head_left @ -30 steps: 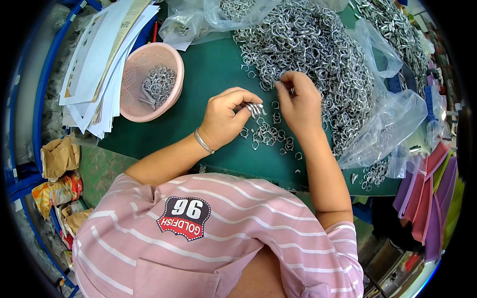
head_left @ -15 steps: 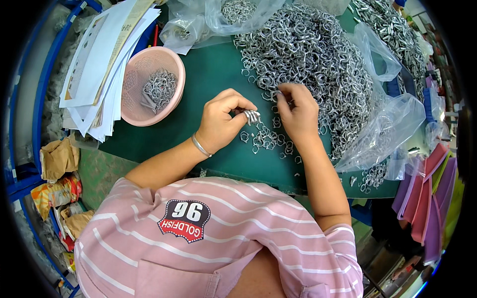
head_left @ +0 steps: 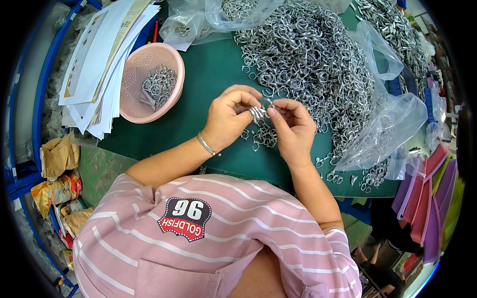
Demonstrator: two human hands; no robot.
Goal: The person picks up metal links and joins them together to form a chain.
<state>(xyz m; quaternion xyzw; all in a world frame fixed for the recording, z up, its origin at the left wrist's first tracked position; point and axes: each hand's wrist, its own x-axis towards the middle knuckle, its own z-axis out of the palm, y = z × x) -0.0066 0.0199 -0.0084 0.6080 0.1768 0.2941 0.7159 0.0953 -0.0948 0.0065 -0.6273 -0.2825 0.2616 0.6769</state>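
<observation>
Over the table's near middle, my left hand (head_left: 231,117) is closed on a small row of silvery metal rings (head_left: 258,113), which stick out past the thumb and fingertips. Pinched in my right hand (head_left: 294,130) is a single metal ring (head_left: 269,103), held right beside that row. A large heap of the same open-ended rings (head_left: 310,54) rises just beyond my hands. Below my fingers lies a small loose cluster of rings (head_left: 266,136), partly hidden by them.
A pink mesh basket (head_left: 180,87) holding rings stands at left beside a stack of papers (head_left: 92,64). Clear plastic bags (head_left: 392,121) lie at the heap's right edge. Small metal pieces (head_left: 392,37) are piled at far right. The green table top (head_left: 208,64) shows between basket and heap.
My right hand has come back from the heap's near edge toward my left hand, bringing a ring with it. My left hand keeps its row of rings and has shifted slightly right.
</observation>
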